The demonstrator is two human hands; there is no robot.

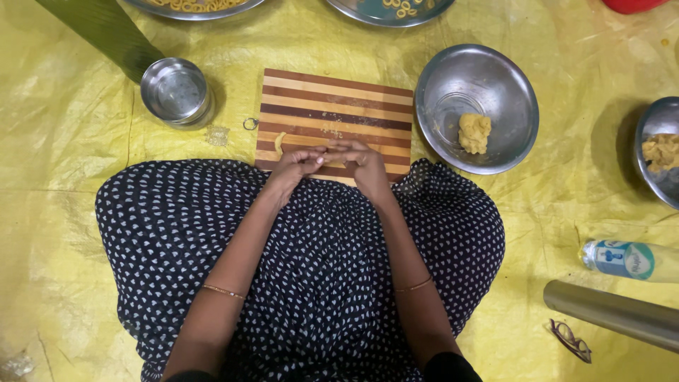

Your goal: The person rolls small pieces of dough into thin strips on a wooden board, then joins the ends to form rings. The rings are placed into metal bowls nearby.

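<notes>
Counts: 1 striped wooden cutting board (332, 106) on the yellow sheet (64, 120) covering the floor. 1 small steel cup-like container (175, 90) left of the board. 1 big steel bowl (453, 78) right of the board w/ 1 lump of yellow dough (474, 132) in it. 2nd bowl (654, 131) at the right edge, also w/ dough, partly cut off. 2 steel plates at the top edge, the left plate (194, 8) and the right plate (389, 13), both w/ small ring-shaped pieces, mostly out of frame. 1 plastic bottle (626, 259) lying on its side at right, 1 steel cylinder (612, 315) below it, 1 pair of glasses (571, 341) beside that. 1 small ring (250, 124) and a bit of clear wrap (217, 135) near the board's left edge.

Hands: left hand (293, 166) and right hand (364, 161) meet at the near edge of the board, fingers curled in, fingertips touching each other, pressed on a thin strip of dough (280, 143) that curls out past the left fingers. Both half closed, pinching rather than gripping. Thin bangle on each wrist.

Hard to see: most of the dough strip is under the fingers, so length and shape unclear. Board's near edge is hidden by hands and the dotted dark dress (318, 283). Red item (629, 6) top right is cut off, can't tell what. Dark green shape (106, 32) top left also unclear.
</notes>
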